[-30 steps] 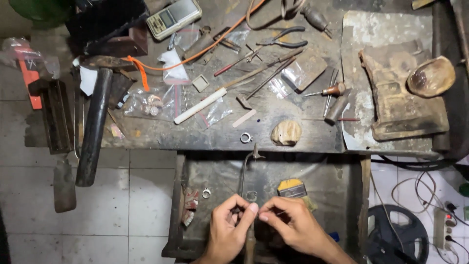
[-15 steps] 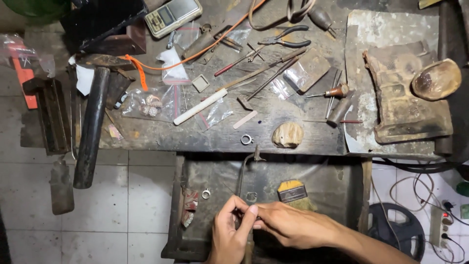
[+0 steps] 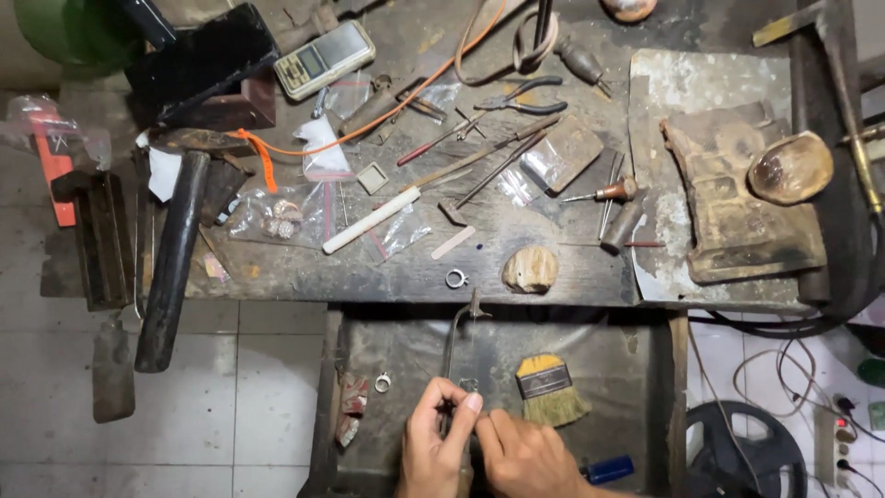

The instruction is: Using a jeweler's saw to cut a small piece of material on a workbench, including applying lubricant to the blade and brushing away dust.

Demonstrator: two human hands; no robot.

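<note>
Hands: left (image 3: 441,443) pinches saw frame (image 3: 454,346), long axis pointing toward bench; right (image 3: 525,454) curled alongside, grip unclear.

I see the right hand (image 3: 525,454) drawn back lower, fingers now curled beside the left hand (image 3: 441,441), bottom centre.

Only the two hands show, at six o'clock in the view. The left hand (image 3: 441,443) is bare, with no ring, glove or watch visible, nails cut short. The right hand (image 3: 527,454) is likewise bare, its wrist uncovered to the picture's edge, no sleeve showing.
</note>
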